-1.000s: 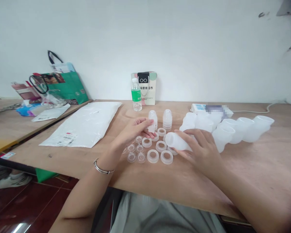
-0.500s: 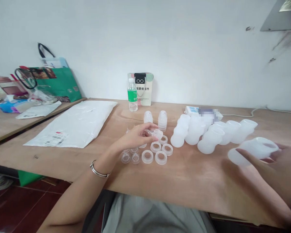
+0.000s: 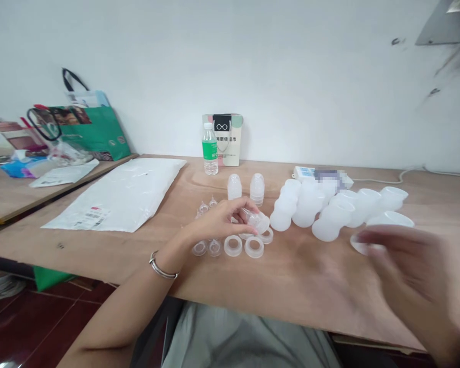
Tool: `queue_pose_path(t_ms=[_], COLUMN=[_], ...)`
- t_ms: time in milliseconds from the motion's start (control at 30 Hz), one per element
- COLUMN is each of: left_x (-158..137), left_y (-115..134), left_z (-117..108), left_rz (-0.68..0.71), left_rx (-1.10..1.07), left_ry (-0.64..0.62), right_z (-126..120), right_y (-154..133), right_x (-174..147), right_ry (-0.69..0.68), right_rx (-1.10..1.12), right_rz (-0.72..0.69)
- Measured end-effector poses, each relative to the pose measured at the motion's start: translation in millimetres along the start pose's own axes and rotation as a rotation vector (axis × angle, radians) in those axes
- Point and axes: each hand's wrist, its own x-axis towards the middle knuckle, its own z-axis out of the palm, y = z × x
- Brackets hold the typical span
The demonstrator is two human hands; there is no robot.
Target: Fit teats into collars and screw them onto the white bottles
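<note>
My left hand (image 3: 230, 217) is closed on a clear baby bottle nipple (image 3: 259, 223), its wide end facing right. Below it on the wooden table lie frosted screw rings (image 3: 254, 247), with some hidden by the hand. Around the wrist are several more clear nipples (image 3: 200, 248). My right hand (image 3: 410, 266), smeared by motion, is in front of a translucent white bottle (image 3: 391, 220) at the right. The blur hides whether its fingers touch the bottle. More open-topped white bottles (image 3: 327, 225) stand in rows to its left.
Two stacks of clear caps (image 3: 257, 189) stand behind my left hand. A water bottle (image 3: 210, 151) and a paper bag (image 3: 230, 140) are by the wall. A white mailing bag (image 3: 117, 194) lies at left. A white box with a cable (image 3: 303, 173) sits behind the bottles.
My right hand has moved left from the bottle's far side and now blurs in front of it. My left hand has shifted slightly right, turning the nipple's wide end outward.
</note>
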Motion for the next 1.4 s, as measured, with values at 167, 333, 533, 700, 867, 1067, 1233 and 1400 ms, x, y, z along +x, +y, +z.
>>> queue_pose_path(t_ms=[167, 333, 533, 700, 867, 1067, 1233, 1400], left_x=[-0.6, 1.0, 4.2, 4.7, 2.9, 2.1, 5.2, 3.5], left_y=[-7.1, -14.4, -13.9, -19.5, -13.4, -4.9, -10.9, -12.2], left_z=[0.5, -6.3, -0.9, -18.3, -12.5, 4.5, 12.9, 14.4], left_rz=[0.129, 0.206, 0.11, 0.101, 0.056, 0.113, 0.154, 0.169], left_rx=[-0.054, -0.04, 0.084, -0.271, -0.265, -0.332, -0.508, -0.376], left_ry=[0.025, 0.092, 0.331, 0.589, 0.253, 0.182, 0.24, 0.236], right_z=[92.4, 127.8, 133.1, 130.0, 131.9, 132.2, 129.0, 127.3], right_y=[-28.3, -29.4, -16.5, -10.8, -11.9, -8.2, -9.1, -10.2], right_x=[28.8, 40.7, 30.3, 28.5, 27.5, 20.8, 21.2, 22.8], right_ry=[-0.597, -0.614, -0.415, -0.245, -0.397, -0.446, -0.47, -0.441], right_rx=[0.385, 0.685, 0.721, 0.72, 0.746, 0.379, 0.252, 0.143], right_rz=[0.292, 0.381, 0.299, 0.296, 0.27, 0.178, 0.128, 0.052])
